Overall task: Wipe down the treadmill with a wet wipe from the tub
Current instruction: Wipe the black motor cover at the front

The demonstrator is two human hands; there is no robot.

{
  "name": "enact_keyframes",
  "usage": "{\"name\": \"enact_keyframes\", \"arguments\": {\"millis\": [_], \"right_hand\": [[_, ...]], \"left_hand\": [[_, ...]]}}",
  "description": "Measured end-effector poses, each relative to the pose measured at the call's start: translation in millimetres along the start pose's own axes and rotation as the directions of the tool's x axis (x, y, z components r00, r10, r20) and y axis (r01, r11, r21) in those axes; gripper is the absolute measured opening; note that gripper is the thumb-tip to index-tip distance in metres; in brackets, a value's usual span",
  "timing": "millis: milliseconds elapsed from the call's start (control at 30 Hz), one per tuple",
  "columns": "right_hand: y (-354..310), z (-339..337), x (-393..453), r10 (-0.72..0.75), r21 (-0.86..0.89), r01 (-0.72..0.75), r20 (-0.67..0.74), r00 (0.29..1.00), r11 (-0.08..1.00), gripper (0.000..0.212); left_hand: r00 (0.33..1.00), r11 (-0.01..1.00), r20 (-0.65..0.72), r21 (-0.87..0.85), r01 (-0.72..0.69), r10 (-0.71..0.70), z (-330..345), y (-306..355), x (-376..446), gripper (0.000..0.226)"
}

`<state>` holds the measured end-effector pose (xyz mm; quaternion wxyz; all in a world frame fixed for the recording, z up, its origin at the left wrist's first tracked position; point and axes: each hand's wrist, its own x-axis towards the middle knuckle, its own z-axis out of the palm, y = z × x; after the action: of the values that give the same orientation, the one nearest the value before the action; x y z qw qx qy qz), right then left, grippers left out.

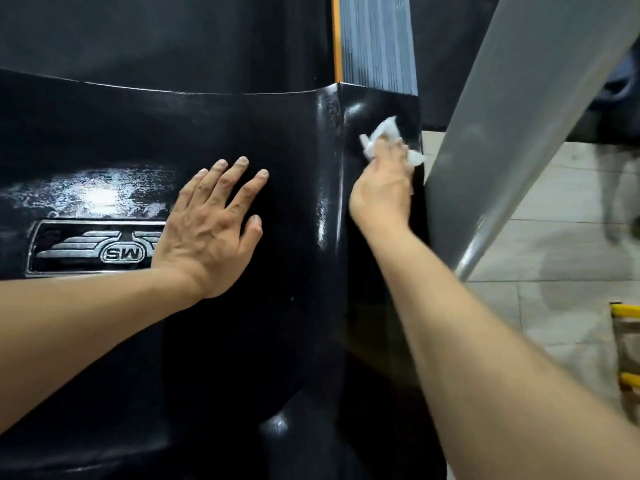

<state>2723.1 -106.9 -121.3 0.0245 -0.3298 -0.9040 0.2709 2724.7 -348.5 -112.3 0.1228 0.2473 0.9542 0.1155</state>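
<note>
The wet wipe (pixel 388 140) is bunched in the right hand (pixel 381 188) against the treadmill's black motor cover (pixel 294 140) mid-wipe, the left hand (pixel 207 230) is laid flat for bracing, and fresh, unwiped areas seem called for next.

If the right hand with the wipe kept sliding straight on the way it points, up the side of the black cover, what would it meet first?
The right hand, gripping the wet wipe, points up the black cover. Likely first comes the cover's top edge, then the ribbed grey side rail. The grey upright stands close beside; depth is unclear.
</note>
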Motion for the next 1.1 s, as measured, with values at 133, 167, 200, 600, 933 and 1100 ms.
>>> {"name": "enact_keyframes", "arguments": {"millis": [133,167,200,600,933,1100], "right_hand": [[-7.7,-4.1,-60.8,-0.247,0.136,0.241,0.032,0.968,0.961,0.047],[-6.6,-7.4,-76.7,-0.293,0.129,0.285,0.042,0.955,0.95,0.047],[-4.4,-9.9,-93.1,-0.319,0.116,0.311,0.053,0.946,0.943,0.047],[-2.4,-19.3,-310.9,-0.432,0.027,0.435,0.192,0.881,0.9,0.046],[30.2,-119.2,-354.8,-0.091,0.14,0.08,0.071,0.993,0.987,0.02],[3.9,-193.4,-355.5,0.233,0.412,-0.228,0.04,0.972,0.882,0.021]], "left_hand": [[1.0,1.0,0.027,0.009,0.001,-0.001,-2.5,-0.8,-1.4,0.066],[0.999,1.0,0.037,0.014,-0.001,0.001,-3.0,-1.3,-1.6,0.065],[0.999,1.0,0.042,0.022,-0.002,0.001,-3.8,-0.9,-1.2,0.063],[0.963,0.986,0.21,-0.004,-0.169,0.166,-34.4,24.6,-100.4,0.065],[0.917,0.992,0.38,-0.049,-0.114,0.124,-107.5,74.7,-201.7,0.058],[0.889,0.985,0.436,-0.156,-0.077,0.139,-165.6,111.7,-222.9,0.052]]}}
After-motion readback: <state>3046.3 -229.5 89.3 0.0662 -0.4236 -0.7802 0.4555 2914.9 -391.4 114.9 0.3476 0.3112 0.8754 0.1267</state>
